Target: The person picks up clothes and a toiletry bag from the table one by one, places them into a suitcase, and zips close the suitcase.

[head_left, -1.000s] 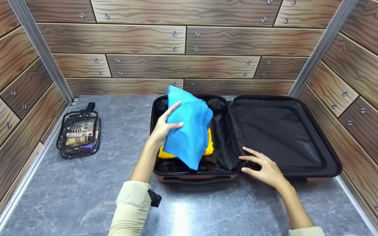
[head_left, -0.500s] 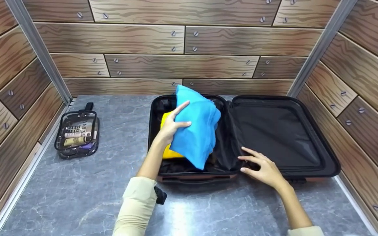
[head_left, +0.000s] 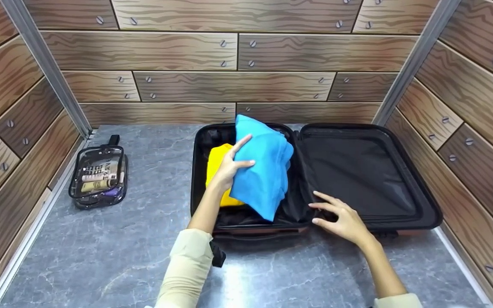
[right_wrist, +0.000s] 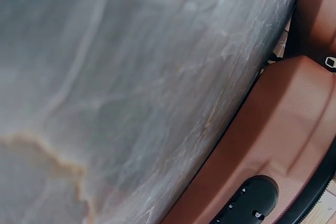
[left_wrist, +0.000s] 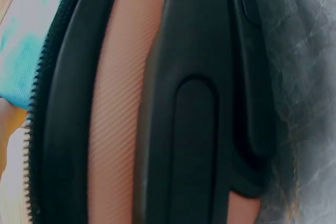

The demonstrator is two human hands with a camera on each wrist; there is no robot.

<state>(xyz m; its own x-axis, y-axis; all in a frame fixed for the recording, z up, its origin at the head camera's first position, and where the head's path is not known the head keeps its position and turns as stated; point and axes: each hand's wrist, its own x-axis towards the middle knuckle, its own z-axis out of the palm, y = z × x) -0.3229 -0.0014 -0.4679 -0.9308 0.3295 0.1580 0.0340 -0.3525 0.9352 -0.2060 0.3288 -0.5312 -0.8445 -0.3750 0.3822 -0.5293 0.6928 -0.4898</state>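
My left hand grips a folded bright blue cloth, finger and thumb showing on its near face and the rest hidden behind it. The cloth is held tilted over the left half of an open black-lined suitcase. Beneath it, partly covered, lies a folded yellow cloth. My right hand, fingers spread and loosely bent, is by the front end of the suitcase's hinge fold and holds nothing. In the left wrist view, the suitcase's pinkish-brown side and black handle fill the middle.
A clear toiletry bag with tubes inside stands on the grey marbled surface at the left. The suitcase's right half lies open near the right wall. Wood-patterned panels enclose the back and sides.
My left hand has carried the blue cloth to the right over the suitcase, uncovering more of the yellow cloth. The right hand has stayed almost still.
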